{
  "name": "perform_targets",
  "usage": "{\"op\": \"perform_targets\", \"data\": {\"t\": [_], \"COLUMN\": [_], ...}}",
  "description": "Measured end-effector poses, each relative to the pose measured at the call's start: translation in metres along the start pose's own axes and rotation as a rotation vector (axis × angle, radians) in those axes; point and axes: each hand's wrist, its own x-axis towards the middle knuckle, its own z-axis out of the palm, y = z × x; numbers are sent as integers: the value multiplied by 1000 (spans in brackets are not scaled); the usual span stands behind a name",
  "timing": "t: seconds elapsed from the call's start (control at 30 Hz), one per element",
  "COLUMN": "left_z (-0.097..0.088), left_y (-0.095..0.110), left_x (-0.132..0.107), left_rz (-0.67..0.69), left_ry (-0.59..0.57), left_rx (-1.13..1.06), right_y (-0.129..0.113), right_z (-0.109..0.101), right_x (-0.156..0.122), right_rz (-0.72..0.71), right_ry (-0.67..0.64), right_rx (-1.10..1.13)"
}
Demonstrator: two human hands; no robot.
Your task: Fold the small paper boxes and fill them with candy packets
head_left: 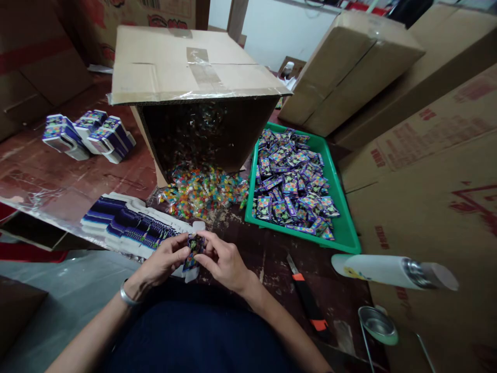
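Note:
My left hand (pixel 165 260) and my right hand (pixel 223 261) meet at the near edge of the table, both closed on a small purple printed box (pixel 193 248) held between the fingertips. Just left of the hands lies a fanned row of flat blue-and-white box blanks (pixel 124 225). Beyond them, a heap of small clear packets with coloured pieces (pixel 200 194) spills from a big cardboard box (pixel 194 77) lying on its side. A green tray (pixel 344 228) to the right holds many purple sachets (pixel 291 181).
Folded small boxes (pixel 87 134) are stacked at the far left. A utility knife (pixel 308 300), a white flask lying on its side (pixel 388 270) and a metal cup (pixel 376 324) sit at the right. Large cartons (pixel 427 129) wall in the right side.

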Motion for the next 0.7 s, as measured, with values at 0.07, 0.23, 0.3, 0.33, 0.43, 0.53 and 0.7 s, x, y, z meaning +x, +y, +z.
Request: {"op": "perform_targets", "data": {"t": [0.07, 0.23, 0.3, 0.33, 0.43, 0.53, 0.7], "left_z": [2, 3, 3, 4, 8, 14, 19], "left_y": [0, -3, -6, -7, -13, -18, -23], "left_x": [0, 4, 7, 8, 14, 18, 16], "left_rz": [2, 76, 125, 146, 188, 249, 372], "left_ry": [-35, 50, 155, 202, 334, 471, 583], "left_rx": [57, 252, 249, 232, 190, 203, 295], "right_y": [2, 7, 9, 10, 14, 18, 26], "right_z": [-1, -1, 4, 7, 18, 28, 35], "right_x": [2, 7, 7, 7, 7, 8, 11], "right_rz": [80, 185, 203, 209, 235, 263, 194], "right_ry": [-37, 89, 213, 240, 242, 306, 427], "right_rx": [74, 218, 248, 255, 262, 298, 390]}}
